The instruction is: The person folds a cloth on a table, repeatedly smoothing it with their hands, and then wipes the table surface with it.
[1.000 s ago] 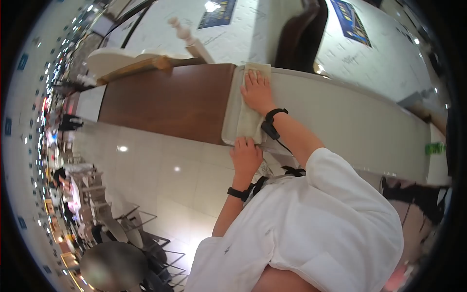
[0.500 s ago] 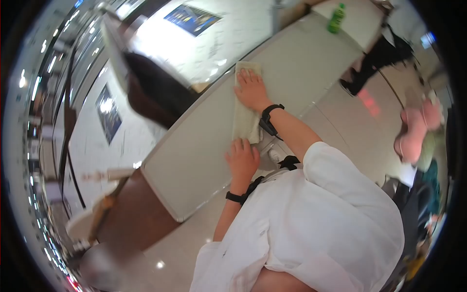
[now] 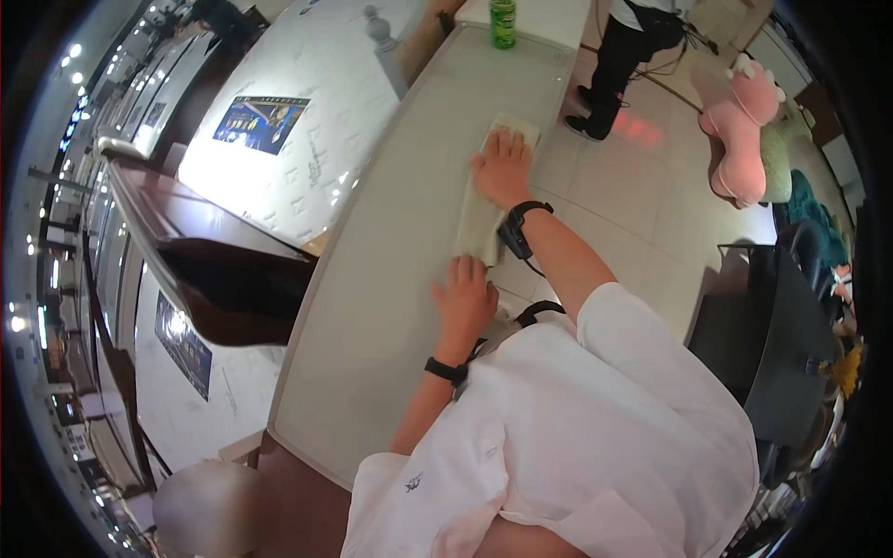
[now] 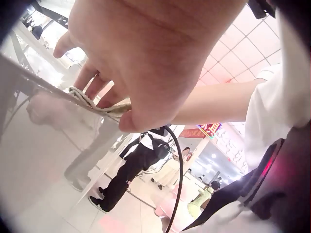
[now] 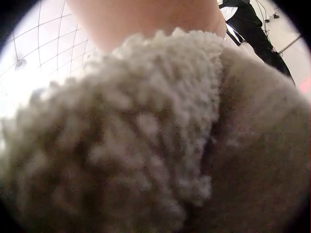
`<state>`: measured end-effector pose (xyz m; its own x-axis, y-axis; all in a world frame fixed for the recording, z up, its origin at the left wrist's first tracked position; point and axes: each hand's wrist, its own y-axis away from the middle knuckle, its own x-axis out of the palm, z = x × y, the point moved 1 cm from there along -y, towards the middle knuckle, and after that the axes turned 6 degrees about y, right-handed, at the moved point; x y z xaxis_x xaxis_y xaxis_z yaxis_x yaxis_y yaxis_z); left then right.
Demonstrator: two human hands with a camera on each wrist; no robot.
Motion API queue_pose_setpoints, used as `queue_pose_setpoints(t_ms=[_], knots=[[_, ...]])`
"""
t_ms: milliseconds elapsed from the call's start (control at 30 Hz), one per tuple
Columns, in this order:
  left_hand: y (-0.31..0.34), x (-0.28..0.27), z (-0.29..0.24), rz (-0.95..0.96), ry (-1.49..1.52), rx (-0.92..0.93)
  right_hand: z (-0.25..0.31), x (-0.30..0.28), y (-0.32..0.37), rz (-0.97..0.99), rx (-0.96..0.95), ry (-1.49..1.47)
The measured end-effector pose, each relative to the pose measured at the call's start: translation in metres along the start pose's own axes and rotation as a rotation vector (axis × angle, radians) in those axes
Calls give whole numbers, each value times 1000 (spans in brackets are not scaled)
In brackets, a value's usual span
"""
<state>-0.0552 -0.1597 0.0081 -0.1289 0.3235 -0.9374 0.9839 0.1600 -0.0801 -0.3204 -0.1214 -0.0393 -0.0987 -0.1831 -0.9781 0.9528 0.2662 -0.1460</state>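
Note:
A folded cream towel (image 3: 477, 219) lies on the long, glossy light-grey tabletop (image 3: 381, 242), stretched out along its near edge. My right hand (image 3: 505, 169) rests flat on its far part, fingers spread forward. At the near end of the towel, my left hand (image 3: 465, 299) touches it with fingers extended. The left wrist view shows the left hand (image 4: 141, 63) close up, its fingertips at the edge of the towel (image 4: 112, 110). Looped towel pile (image 5: 121, 131) fills most of the right wrist view and hides the right fingers.
A green bottle (image 3: 503, 25) stands past the far end. A dark brown curved panel (image 3: 233, 284) and white surfaces with blue posters (image 3: 261, 124) border the left side. A person in black trousers (image 3: 611, 74) and a pink plush toy (image 3: 742, 135) are beyond the right edge.
Both hands and the towel have travelled along the tabletop, from its end by the brown wood toward the green bottle. The head view has turned with them. Both hands stay on the towel.

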Motion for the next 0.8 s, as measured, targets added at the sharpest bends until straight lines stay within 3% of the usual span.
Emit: queue_pose_setpoints(t_ms=[67,133,267,300,367,467,567,800], knots=[[10,-5,8,46,-4,-37,20,4,2,-1,3,-9],[28,-7,15,-25,13,-47,47,5,10,24,-45,10],[64,-11,31,-67,120,-127,127,28,43,13,-278,-11],[70,-19,38,-40,159,-250,151,27,59,30,-346,-25],[95,-43,58,11,246,-495,199,24,98,50,-485,-61],[152,-43,81,-453,101,-497,259,21,170,52,-692,-122],[208,-43,88,-397,-38,-535,311,17,249,37,-906,-188],[324,-40,60,-432,-178,-1017,389,-4,427,177,-1358,-441]])
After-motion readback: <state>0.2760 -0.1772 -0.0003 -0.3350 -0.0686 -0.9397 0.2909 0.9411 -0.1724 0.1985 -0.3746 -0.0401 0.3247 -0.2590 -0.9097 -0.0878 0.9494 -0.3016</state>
